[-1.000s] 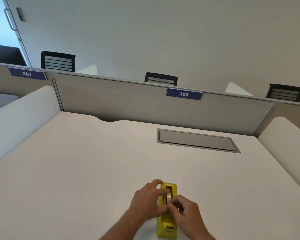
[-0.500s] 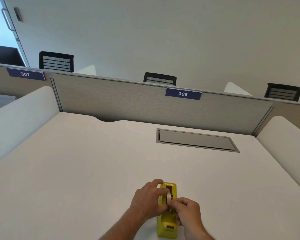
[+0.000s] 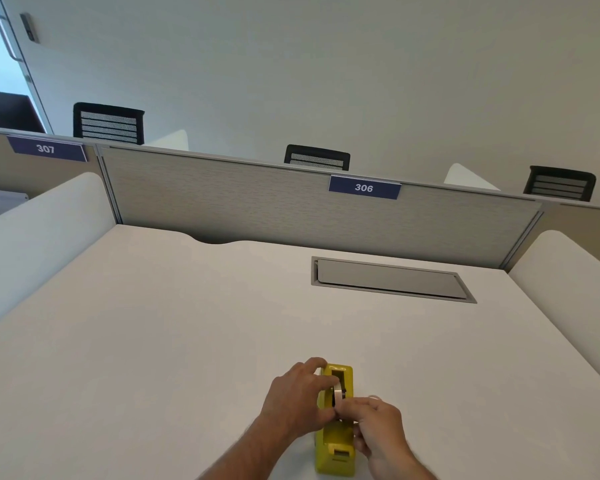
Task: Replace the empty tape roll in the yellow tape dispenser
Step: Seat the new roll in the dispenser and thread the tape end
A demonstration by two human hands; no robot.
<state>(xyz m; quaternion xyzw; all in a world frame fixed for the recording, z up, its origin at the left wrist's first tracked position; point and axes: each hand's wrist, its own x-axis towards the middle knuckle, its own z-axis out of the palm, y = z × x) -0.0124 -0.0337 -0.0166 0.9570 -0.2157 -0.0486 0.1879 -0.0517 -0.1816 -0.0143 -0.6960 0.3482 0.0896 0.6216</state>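
Yellow plastic tape dispenser (image 3: 336, 441) stands on the white desk (image 3: 153, 341) at bottom centre of the frame. Left hand (image 3: 297, 400) grips its side, fingers curled; right hand (image 3: 378, 427) pinches the thin tape roll (image 3: 338, 389) seated in it.

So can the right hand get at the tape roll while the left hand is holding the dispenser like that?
Probably yes: the right hand already seems to touch the tape roll, and the left hand grips only the yellow dispenser's side.
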